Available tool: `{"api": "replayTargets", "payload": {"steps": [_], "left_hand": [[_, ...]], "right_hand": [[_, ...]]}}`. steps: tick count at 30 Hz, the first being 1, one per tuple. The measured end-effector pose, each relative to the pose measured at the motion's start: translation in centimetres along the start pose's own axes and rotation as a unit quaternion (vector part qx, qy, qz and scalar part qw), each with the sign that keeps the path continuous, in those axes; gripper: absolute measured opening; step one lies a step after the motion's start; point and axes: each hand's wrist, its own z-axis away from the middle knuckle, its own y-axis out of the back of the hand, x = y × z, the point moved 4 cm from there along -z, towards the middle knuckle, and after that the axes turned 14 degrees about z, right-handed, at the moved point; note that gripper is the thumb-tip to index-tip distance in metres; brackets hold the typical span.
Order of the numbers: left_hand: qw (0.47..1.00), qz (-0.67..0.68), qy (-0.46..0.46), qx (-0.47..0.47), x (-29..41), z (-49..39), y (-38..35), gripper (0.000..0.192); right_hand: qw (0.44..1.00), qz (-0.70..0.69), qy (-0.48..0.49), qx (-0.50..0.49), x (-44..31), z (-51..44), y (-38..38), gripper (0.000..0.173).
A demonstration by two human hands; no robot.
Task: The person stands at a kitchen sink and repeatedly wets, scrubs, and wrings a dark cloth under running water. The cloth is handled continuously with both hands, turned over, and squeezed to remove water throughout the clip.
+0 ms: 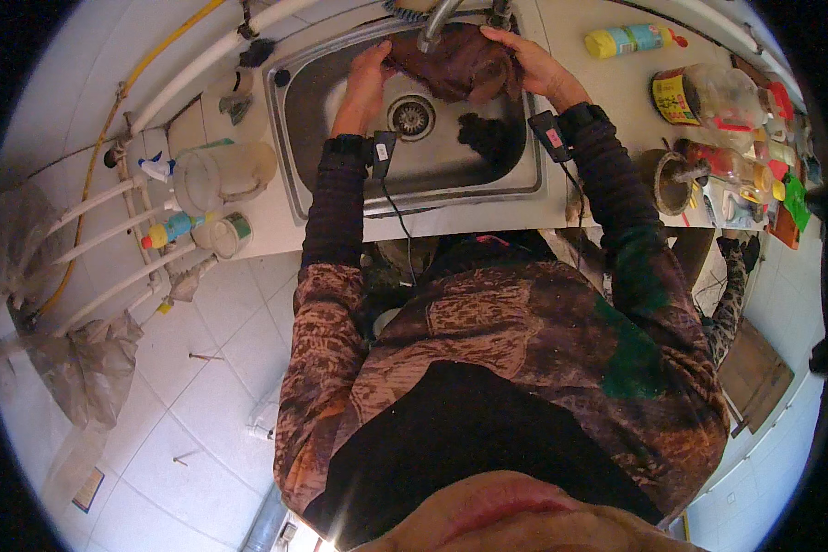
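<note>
Both hands hold a wet-looking brown cloth [455, 65] at the back of a stainless-steel sink [455, 201]. My left hand [364, 90] grips its left edge, thumb uppermost. My right hand [541, 69] has hold of the right side, with its fingers partly hidden behind the folds. Directly over the cloth hangs the metal faucet spout [440, 24]; whether water runs from it I cannot tell. Nearer me, the drain strainer [411, 117] shows uncovered. A dark, ragged clump [490, 136] lies on the basin floor at the right; its material is unclear.
Right of the sink, a yellow-and-blue bottle [624, 41] lies on the counter [559, 200]. Beyond it are a large clear jar [717, 96] and a round brown pot [662, 183]. A translucent jug [221, 176] and a white tub [233, 234] stand at left, near white wall pipes [186, 79].
</note>
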Motion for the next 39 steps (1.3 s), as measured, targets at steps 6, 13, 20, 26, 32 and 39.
{"api": "replayTargets", "payload": {"steps": [6, 13, 20, 26, 32, 39], "left_hand": [[0.998, 0.006, -0.055, 0.007, 1.8, 0.6, -1.2, 0.054], [0.991, -0.082, -0.085, -0.056, 3.2, 1.6, -3.9, 0.061], [0.973, -0.108, -0.116, -0.168, 1.4, 2.0, -6.0, 0.055], [0.953, -0.156, -0.139, -0.219, 0.7, 2.7, -7.4, 0.060], [0.953, -0.246, -0.095, -0.149, -0.9, 1.8, -7.6, 0.038], [0.976, -0.176, -0.128, -0.005, -0.7, 1.0, -5.4, 0.024]], "right_hand": [[0.912, 0.393, 0.078, 0.085, -1.1, -0.3, 1.2, 0.045], [0.931, 0.340, 0.120, 0.057, -1.8, 0.0, -0.9, 0.050], [0.949, 0.279, 0.143, 0.004, -0.8, -2.9, -2.7, 0.039], [0.920, 0.380, 0.070, 0.060, -0.5, -4.3, -1.5, 0.040], [0.958, 0.286, 0.036, 0.000, -1.1, -3.5, -3.0, 0.036], [0.890, 0.382, 0.205, 0.141, -1.6, -2.1, -1.2, 0.033]]}}
